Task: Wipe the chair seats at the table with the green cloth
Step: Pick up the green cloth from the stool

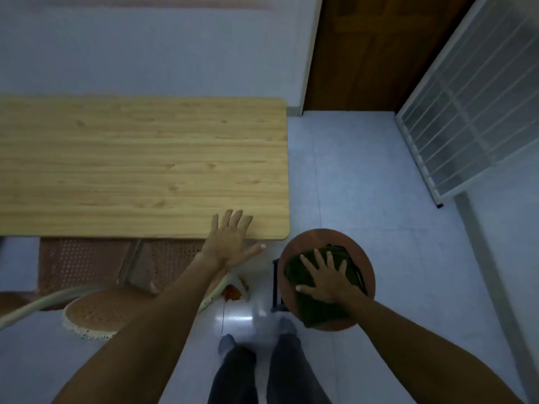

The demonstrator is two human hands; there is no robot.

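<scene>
Green cloth [318,309]: soft, light, bunching; flat under splayed right hand [323,279] on round seat [364,275]; press by palm; left hand [229,243] empty, spread on bench [140,164] edge

Lighting: dim overall, cool bluish cast on the wall [145,53] and tiled floor [364,176].
Brightest surface: the wooden table [131,164], evenly lit, no hard shadows on it.
Glare: 1 white reflection on the floor tiles just ahead of the feet.
Dark zones: both forearms and the green cloth [318,287] read nearly black; cloth folds barely distinguishable.
Sharpness: soft throughout; the trouser legs at the bottom edge are blurred.
Distortion: wide-angle bending, the white rack [466,112] leaning at the right edge, forearms stretched toward the bottom corners.
</scene>
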